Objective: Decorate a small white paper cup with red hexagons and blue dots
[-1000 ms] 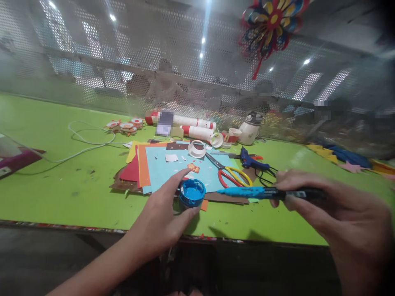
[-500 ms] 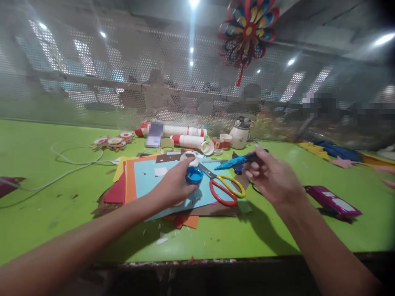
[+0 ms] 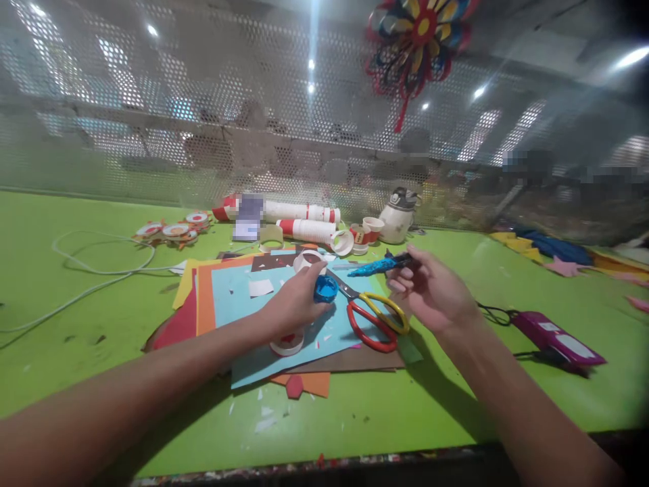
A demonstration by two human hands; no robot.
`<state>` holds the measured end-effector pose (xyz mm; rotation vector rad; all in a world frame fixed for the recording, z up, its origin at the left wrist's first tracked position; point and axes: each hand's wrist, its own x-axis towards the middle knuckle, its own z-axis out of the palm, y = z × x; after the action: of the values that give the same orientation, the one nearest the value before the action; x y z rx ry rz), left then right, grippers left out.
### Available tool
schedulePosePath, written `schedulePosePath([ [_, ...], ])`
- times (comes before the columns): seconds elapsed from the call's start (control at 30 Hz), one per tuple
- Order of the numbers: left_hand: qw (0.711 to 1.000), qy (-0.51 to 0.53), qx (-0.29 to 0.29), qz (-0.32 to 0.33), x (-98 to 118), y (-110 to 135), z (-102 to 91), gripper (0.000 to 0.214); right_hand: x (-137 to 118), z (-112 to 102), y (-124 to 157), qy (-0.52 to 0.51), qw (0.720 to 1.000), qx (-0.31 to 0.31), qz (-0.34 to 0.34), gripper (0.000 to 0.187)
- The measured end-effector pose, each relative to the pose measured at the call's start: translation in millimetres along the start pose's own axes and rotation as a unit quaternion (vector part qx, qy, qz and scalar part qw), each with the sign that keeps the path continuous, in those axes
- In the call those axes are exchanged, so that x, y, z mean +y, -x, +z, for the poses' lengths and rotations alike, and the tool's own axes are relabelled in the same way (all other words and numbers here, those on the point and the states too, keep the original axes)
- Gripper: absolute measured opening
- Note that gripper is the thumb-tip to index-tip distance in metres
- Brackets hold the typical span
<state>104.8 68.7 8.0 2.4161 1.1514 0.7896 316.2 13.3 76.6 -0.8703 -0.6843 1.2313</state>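
Observation:
My left hand (image 3: 291, 301) is closed around a small pot of blue paint (image 3: 326, 289), its open top facing me, over a stack of coloured paper. Pinched in my right hand (image 3: 436, 289) is a paintbrush (image 3: 372, 266), its front part thickly coated in blue. The brush tip points left, just to the right of the pot and apart from it. Between my hands, scissors (image 3: 372, 327) with one red and one yellow handle lie on the light blue sheet (image 3: 238, 304). A white ring (image 3: 307, 258) and a red-and-white round piece (image 3: 286, 343) lie close to my left hand.
Red-and-white cup tubes (image 3: 304, 230), a phone (image 3: 248, 218) and a white jug (image 3: 397, 220) stand at the back. At right lies a purple device (image 3: 555, 338) with a black cord. A white cable (image 3: 101, 272) loops at left. A paper flower (image 3: 422, 27) hangs above.
My right hand and the brush have moved left, so the brush tip is nearer the paint pot. The whole view has shifted slightly.

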Motion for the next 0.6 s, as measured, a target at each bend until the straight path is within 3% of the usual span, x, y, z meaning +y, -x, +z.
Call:
schedulePosePath([
  [0.33, 1.000, 0.018, -0.023, -0.005, -2, -3, -4.1, 0.080, 1, 7, 4, -0.024, 0.999, -0.038, 0.008, 0.025],
  [0.53, 0.998, 0.044, -0.002, -0.040, -3, 33, -48.7, 0.064, 4, 9, 9, -0.010, 0.998, -0.052, -0.020, 0.027],
  [0.6, 0.992, 0.079, -0.031, -0.088, -6, 54, -60.7, 0.065, 8, 11, 13, 0.015, 0.998, -0.066, -0.020, 0.027],
])
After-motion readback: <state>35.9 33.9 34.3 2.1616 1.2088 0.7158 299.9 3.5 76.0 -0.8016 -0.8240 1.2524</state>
